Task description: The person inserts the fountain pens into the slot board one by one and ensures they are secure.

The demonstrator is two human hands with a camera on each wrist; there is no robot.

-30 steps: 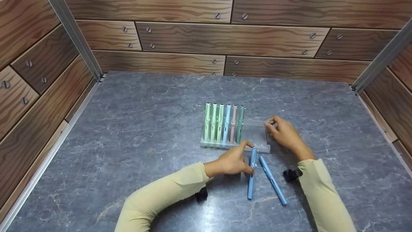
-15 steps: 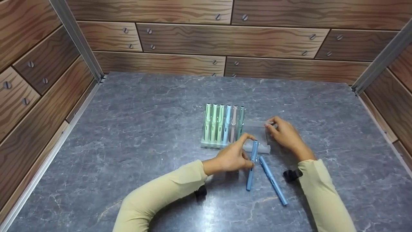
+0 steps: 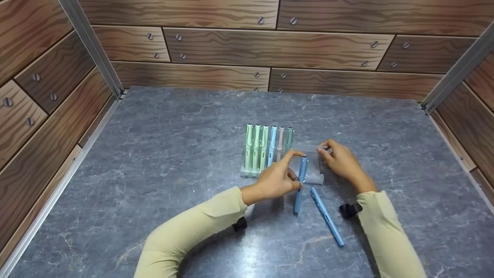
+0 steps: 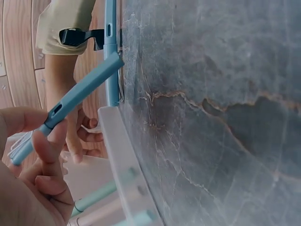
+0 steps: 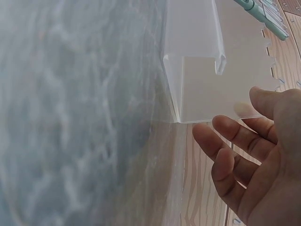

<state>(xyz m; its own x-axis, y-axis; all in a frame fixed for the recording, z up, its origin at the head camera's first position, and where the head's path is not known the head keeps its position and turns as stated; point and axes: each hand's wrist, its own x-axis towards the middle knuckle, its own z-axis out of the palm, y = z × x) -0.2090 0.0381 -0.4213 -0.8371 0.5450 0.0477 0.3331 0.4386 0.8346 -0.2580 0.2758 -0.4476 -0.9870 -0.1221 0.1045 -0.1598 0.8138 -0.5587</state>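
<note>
My left hand (image 3: 274,180) pinches a blue pen (image 3: 298,200) between thumb and fingers, its clip end up near the stand's front lip and its other end pointing toward me. In the left wrist view the pen (image 4: 84,92) slants across the fingers. A clear pen stand (image 3: 315,179) lies ahead, with its right part holding no pens. At its right edge my right hand (image 3: 341,161) pinches the upper corner; the right wrist view shows thumb and fingertips on either side of the clear sheet (image 5: 235,89). A second blue pen (image 3: 327,218) lies on the table.
In the stand's left part sit several pens: light green ones (image 3: 256,148), a light blue one (image 3: 272,143), a pinkish one (image 3: 281,141) and a dark green one (image 3: 290,138). Wood-patterned walls (image 3: 216,46) enclose the grey marbled table (image 3: 162,135).
My left hand has lifted the blue pen and moved it forward, toward the stand's right part. My right hand stays at the stand's corner; the second blue pen has not moved.
</note>
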